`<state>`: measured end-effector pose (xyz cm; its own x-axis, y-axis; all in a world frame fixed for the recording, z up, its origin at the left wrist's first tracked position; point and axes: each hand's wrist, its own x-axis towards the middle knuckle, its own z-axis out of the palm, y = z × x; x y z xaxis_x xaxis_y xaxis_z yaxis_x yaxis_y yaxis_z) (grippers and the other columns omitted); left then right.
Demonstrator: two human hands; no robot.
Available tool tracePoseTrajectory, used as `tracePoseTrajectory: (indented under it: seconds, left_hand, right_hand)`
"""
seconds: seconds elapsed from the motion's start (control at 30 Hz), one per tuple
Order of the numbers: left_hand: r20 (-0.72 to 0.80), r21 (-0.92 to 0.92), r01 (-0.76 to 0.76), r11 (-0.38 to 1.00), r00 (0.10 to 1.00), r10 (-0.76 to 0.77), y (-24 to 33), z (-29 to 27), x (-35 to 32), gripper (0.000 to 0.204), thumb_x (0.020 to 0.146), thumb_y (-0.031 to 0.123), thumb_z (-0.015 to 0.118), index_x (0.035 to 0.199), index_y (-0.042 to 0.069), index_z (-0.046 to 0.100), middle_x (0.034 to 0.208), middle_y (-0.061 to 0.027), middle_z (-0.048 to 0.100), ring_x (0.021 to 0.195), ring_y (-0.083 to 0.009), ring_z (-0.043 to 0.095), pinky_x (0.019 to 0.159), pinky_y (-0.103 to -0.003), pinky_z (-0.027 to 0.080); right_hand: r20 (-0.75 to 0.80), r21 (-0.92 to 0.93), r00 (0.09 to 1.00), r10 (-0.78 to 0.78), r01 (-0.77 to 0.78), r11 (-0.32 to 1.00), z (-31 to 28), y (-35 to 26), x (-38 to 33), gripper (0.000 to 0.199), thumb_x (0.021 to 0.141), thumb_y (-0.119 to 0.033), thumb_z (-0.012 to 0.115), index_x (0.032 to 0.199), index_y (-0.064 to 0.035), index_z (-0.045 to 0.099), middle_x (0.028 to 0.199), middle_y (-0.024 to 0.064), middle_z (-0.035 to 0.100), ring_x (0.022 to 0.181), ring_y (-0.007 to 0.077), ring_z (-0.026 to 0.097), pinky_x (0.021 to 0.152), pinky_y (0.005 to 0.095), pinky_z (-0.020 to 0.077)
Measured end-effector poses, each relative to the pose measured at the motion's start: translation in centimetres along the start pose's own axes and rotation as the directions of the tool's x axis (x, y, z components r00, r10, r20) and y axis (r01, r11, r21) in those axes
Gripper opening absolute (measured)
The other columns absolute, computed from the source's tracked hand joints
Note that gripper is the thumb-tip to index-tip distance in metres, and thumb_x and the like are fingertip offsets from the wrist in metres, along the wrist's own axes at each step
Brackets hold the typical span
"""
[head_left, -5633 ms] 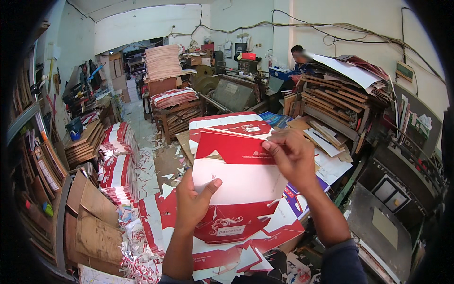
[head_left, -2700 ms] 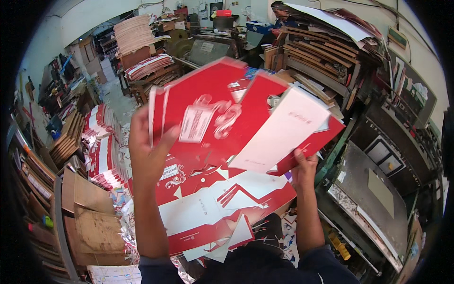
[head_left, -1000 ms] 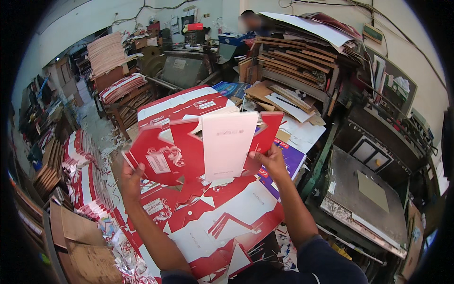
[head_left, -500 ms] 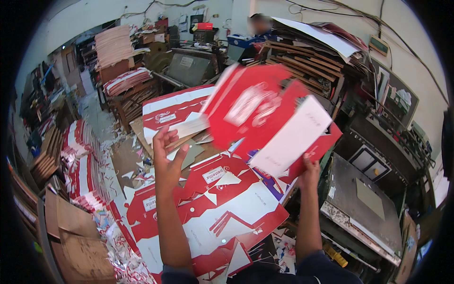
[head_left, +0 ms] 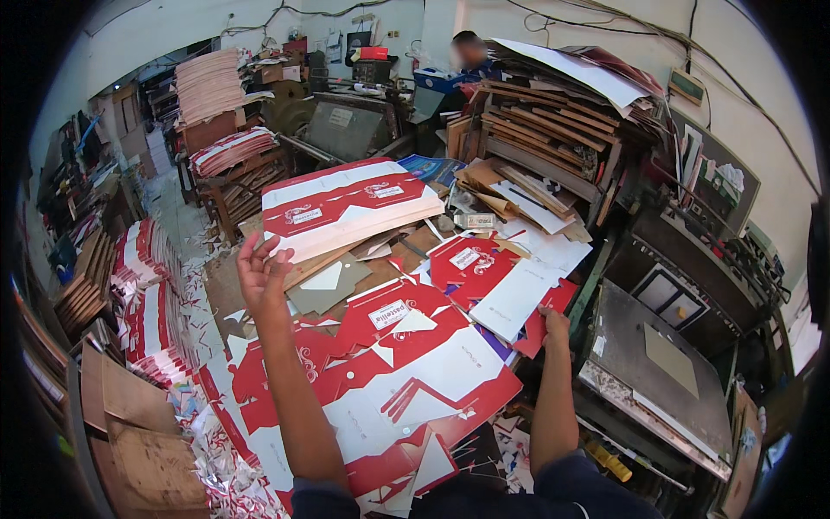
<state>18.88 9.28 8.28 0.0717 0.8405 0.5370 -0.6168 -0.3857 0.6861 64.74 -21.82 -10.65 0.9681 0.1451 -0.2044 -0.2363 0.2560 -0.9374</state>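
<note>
My right hand (head_left: 554,329) grips the right-hand edge of a die-cut cardboard sheet (head_left: 515,301), red with a white panel and a small white label. This sheet lies low over the right side of the worktable, on or just above loose papers. Raised at the left with fingers apart, my left hand (head_left: 264,270) holds nothing. Beyond it stands a neat stack of red-and-white printed sheets (head_left: 353,195). Between my forearms spread larger red-and-white sheets (head_left: 432,381), with loose triangular white offcuts (head_left: 415,323) on top.
Piled sheets (head_left: 147,294) and paper scraps (head_left: 229,471) lie at the left. A flat metal machine bed (head_left: 661,372) is at the right. Wooden boards (head_left: 549,130) are stacked at the back right, near another person (head_left: 471,54). A small box (head_left: 474,221) sits among papers.
The die-cut sheet has come down from the air to the table's right side, still in my right hand. My left hand has moved a little left and is apart from it.
</note>
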Motion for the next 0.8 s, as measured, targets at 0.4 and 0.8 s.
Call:
tracePoseTrajectory:
  seconds: [0.4, 0.8]
  left_hand:
    - [-0.005, -0.302, -0.292, 0.907, 0.952, 0.305, 14.5, -3.0, -3.6, 0.046, 0.102, 0.021, 0.057, 0.143, 0.004, 0.043, 0.128, -0.0148, 0.062, 0.107, -0.0247, 0.064, 0.096, -0.038, 0.049]
    - [-0.489, 0.754, 0.547, 0.364, 0.837, -0.244, 11.8, -23.6, -22.6, 0.077, 0.091, 0.048, 0.073, 0.138, -0.008, 0.047, 0.129, -0.0199, 0.058, 0.120, -0.0256, 0.056, 0.103, -0.039, 0.045]
  right_hand:
    - [-0.088, -0.487, 0.936, -0.342, 0.259, 0.834, -2.8, 0.3, 7.7, 0.045, 0.073, -0.018, 0.085, 0.105, 0.0086, 0.069, 0.098, 0.0142, 0.071, 0.088, 0.0263, 0.068, 0.078, 0.0419, 0.0543]
    - [0.740, -0.539, 0.667, -0.083, 0.663, 0.520, 6.5, -3.0, -18.7, 0.049, 0.094, -0.031, 0.072, 0.131, 0.0003, 0.062, 0.127, 0.0165, 0.065, 0.117, 0.0259, 0.059, 0.099, 0.0383, 0.0466]
